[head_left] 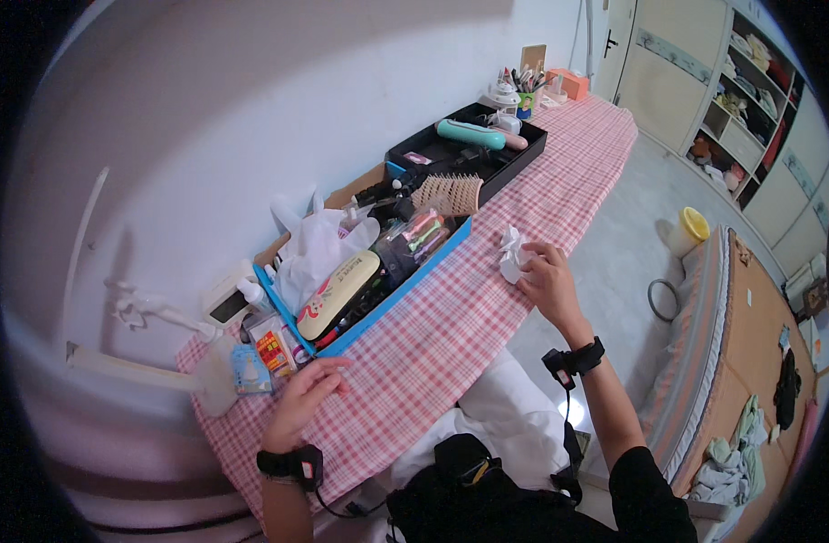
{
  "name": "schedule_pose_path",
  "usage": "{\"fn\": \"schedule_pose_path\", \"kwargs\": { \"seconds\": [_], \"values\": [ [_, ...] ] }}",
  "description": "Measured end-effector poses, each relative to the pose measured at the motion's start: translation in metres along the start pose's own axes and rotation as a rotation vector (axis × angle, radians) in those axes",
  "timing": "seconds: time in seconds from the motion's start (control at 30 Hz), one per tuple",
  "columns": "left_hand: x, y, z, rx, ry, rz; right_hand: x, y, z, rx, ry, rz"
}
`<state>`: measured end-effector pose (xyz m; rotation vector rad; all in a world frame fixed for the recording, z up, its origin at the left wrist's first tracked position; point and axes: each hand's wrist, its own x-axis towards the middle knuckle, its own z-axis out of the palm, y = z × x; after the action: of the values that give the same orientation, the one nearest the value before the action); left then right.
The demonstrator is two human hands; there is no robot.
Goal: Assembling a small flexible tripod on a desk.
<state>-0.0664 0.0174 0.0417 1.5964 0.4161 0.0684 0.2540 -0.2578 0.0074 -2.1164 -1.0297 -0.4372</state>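
My right hand (550,285) is over the table's right part, its fingers and thumb closed on a crumpled white tissue (511,255). The tissue is at the cloth, partly covered by my fingertips. My left hand (304,403) rests at the near left of the red-and-white checked tablecloth (414,335), empty, with its fingers loosely apart. Beside it are a blue packet (251,369) and a red-and-yellow packet (274,351). Beyond lies a blue-edged box (401,288) holding a cream case (338,296), a beige vented hairbrush (448,194) and a white plastic bag (315,253).
Farther back, a black tray (514,176) holds a turquoise handheld device (470,134). A pen cup (526,104) and an orange box (570,85) stand at the far end. A white lamp-like stand (217,380) is at left. Right are a yellow bin (689,231) and a bed (704,362).
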Motion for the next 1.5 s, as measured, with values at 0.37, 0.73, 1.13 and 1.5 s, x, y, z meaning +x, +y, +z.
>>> {"fn": "schedule_pose_path", "kwargs": {
  "seconds": [0.37,0.73,1.13,1.5],
  "values": [
    [0.0,-0.003,-0.003,0.019,0.008,0.004,0.02,-0.004,0.008,0.133,-0.06,0.021],
    [0.0,0.002,-0.004,0.008,-0.014,-0.02,0.022,0.0,0.021,0.251,0.018,0.299],
    [0.0,-0.002,-0.006,-0.009,-0.019,-0.023,0.016,0.008,0.03,0.007,0.095,0.029],
    [0.0,-0.002,-0.005,-0.001,0.002,0.007,0.016,0.003,0.028,-0.049,0.03,0.081]
  ]
}}
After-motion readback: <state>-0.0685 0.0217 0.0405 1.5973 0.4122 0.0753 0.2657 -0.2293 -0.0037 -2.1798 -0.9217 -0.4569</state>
